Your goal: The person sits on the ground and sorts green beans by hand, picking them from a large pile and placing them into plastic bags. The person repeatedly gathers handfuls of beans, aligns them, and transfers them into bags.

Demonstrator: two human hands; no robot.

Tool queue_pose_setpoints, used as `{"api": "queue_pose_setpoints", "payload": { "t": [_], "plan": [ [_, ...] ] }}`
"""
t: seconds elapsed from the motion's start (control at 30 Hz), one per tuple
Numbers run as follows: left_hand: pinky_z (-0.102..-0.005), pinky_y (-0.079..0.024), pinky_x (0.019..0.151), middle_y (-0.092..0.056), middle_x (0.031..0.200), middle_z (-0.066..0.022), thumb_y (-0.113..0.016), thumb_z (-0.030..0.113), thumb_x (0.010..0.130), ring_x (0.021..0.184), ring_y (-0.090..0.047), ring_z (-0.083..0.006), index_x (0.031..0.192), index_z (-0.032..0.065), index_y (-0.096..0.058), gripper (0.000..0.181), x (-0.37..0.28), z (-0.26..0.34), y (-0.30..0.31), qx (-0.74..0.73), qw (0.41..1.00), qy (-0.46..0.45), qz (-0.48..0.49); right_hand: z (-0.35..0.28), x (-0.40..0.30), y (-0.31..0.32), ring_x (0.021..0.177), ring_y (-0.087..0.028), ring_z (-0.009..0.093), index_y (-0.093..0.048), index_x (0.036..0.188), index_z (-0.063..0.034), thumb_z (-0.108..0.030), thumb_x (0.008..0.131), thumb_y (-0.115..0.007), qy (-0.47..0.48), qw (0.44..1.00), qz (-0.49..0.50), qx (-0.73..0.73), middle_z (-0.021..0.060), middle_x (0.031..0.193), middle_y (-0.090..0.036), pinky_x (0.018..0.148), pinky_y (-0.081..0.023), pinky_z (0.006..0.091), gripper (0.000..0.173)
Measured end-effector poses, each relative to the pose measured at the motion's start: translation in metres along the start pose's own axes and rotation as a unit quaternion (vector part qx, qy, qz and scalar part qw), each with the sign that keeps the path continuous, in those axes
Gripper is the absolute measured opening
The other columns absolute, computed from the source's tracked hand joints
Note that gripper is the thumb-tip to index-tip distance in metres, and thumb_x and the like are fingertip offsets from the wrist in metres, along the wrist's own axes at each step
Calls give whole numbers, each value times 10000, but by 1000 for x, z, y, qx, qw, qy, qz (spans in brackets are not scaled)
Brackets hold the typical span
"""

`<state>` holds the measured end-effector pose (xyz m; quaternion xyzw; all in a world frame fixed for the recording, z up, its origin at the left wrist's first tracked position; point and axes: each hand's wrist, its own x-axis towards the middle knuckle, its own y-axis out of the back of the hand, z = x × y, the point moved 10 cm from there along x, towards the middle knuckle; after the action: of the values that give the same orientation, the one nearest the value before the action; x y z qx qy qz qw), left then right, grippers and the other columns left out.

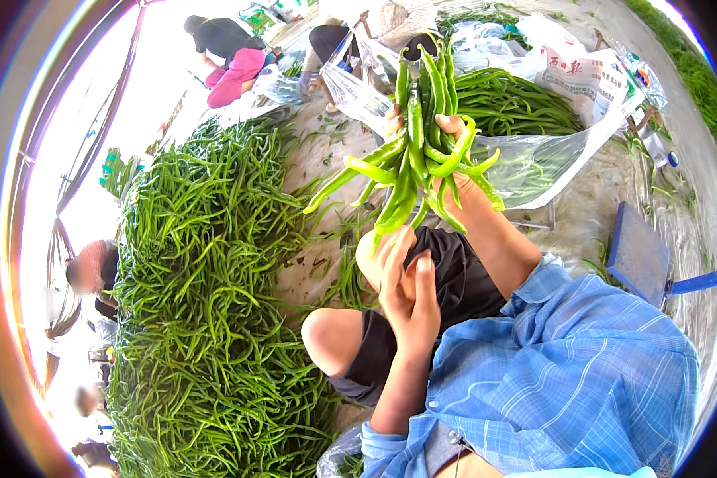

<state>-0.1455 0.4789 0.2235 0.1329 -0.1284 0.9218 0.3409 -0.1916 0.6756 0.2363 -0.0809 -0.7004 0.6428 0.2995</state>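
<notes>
A bunch of long green peppers point(417, 131) is gripped upright by my right hand point(463, 179), its stems up and several curved tips hanging out below. Much of that hand is hidden behind the peppers; the thumb and some fingertips show at the sides. Just beneath the tips is my left hand point(409, 293), its fingers apart and slightly bent, with nothing in it. Whether its fingertips touch the lowest pepper, I cannot tell. Behind the bunch, a clear plastic bag point(564, 164) spread on a metal stand holds neatly laid green peppers point(514, 101).
A large heap of loose green peppers point(215, 299) covers the ground to my left. A printed white sack point(585, 71) lies over the bag's far side. At right are a blue folding seat point(638, 254) and a plastic bottle point(657, 146). Other people point(230, 51) are beyond the heap.
</notes>
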Motion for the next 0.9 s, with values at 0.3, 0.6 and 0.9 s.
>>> {"api": "queue_pose_setpoints", "payload": {
  "t": [0.3, 0.6, 0.9],
  "plan": [
    [-329, -494, 807, -601, 1093, -42, -543, 507, 919, 973, -585, -180, 1206, 114, -508, 488, 10, -77, -49, -385, 871, 304, 28, -6, -27, -3, 927, -618, 252, -546, 1174, -22, -219, 651, -677, 18, 978, -9, -206, 117, 1049, -616, 765, -559, 367, 574],
    [-328, -445, 640, -636, 922, -23, -609, 247, 914, 842, -601, -170, 1032, 95, -604, 192, -6, -90, -86, -507, 771, 384, -40, -25, -40, -19, 928, -579, 242, -520, 1216, -60, -278, 610, -693, 29, 982, -5, -186, 97, 1082, -572, 790, -518, 341, 667],
    [-228, -533, 704, -601, 1112, -80, -567, 63, 932, 904, -593, -161, 1259, 44, -537, 329, 1, -82, -99, -518, 774, 337, -137, -57, -23, -36, 927, -559, 172, -441, 1283, -62, -259, 655, -697, 22, 994, -98, -35, 60, 1084, -540, 834, -484, 321, 706]
  ]
}}
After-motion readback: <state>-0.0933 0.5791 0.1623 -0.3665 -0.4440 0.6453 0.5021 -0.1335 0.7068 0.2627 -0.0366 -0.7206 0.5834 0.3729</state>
